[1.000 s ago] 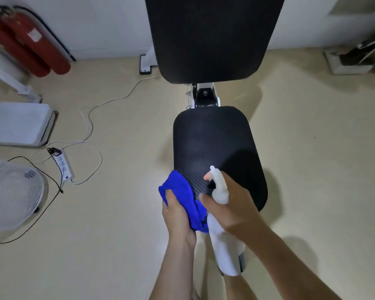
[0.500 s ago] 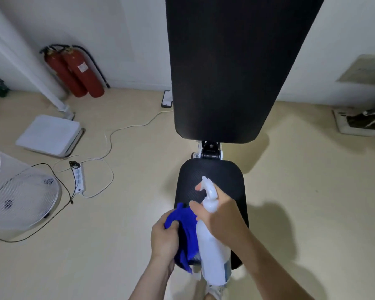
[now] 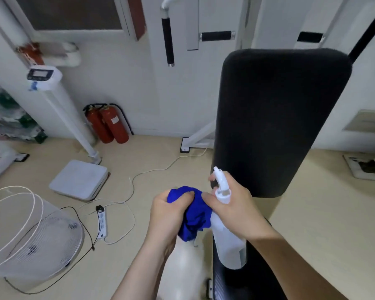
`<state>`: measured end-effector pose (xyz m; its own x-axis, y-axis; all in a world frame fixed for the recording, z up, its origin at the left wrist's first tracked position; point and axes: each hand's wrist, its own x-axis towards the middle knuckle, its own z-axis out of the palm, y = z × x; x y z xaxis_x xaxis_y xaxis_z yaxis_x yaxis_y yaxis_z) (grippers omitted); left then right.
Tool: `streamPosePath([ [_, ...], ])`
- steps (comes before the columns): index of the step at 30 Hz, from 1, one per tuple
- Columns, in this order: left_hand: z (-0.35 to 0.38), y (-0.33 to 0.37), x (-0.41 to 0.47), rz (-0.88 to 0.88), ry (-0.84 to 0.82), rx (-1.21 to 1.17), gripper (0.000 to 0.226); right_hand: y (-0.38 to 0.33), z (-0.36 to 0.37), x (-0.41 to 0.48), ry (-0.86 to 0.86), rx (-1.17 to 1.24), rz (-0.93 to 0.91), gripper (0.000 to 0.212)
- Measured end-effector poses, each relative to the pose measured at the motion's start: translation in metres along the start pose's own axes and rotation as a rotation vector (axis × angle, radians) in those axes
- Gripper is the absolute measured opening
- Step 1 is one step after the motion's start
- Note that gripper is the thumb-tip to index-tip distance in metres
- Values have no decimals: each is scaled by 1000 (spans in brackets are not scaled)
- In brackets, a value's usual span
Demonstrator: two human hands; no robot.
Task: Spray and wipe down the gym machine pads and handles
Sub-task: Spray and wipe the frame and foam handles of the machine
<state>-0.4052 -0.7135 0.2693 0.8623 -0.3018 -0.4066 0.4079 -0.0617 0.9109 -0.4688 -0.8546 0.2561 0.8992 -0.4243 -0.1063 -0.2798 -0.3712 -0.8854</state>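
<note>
Left hand: the left hand (image 3: 169,215), low in the centre of the frame, has its fingers curled tight around a bunched blue cloth (image 3: 193,215).
Right hand: the right hand (image 3: 234,204), just right of the cloth, grips the neck of a white spray bottle (image 3: 227,237); its thumb touches the cloth and a fingertip sits by the trigger.
Spray bottle: upright, nozzle facing the back pad.
Back pad: a tall black back pad (image 3: 275,118) fills the right centre of the frame, just beyond the bottle.
Seat pad: a dark seat pad (image 3: 256,276) is partly hidden beneath the right forearm at lower right.
Handles: black-gripped handles (image 3: 167,40) hang at upper centre.
Floor: two red fire extinguishers (image 3: 108,124) stand against the wall, a white scale (image 3: 78,180), a power strip (image 3: 101,221) and a white fan (image 3: 30,239) lie at left.
</note>
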Motion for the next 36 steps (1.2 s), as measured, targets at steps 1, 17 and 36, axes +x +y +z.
streamPosePath([
  [1,-14,17,8,50,-24,6,4,-17,5,8,16,1,-9,22],
  [17,-85,206,131,310,-216,102,35,-195,49,149,262,212,-76,17],
  [36,1,328,401,524,-168,358,37,-196,17,426,316,88,-87,22],
])
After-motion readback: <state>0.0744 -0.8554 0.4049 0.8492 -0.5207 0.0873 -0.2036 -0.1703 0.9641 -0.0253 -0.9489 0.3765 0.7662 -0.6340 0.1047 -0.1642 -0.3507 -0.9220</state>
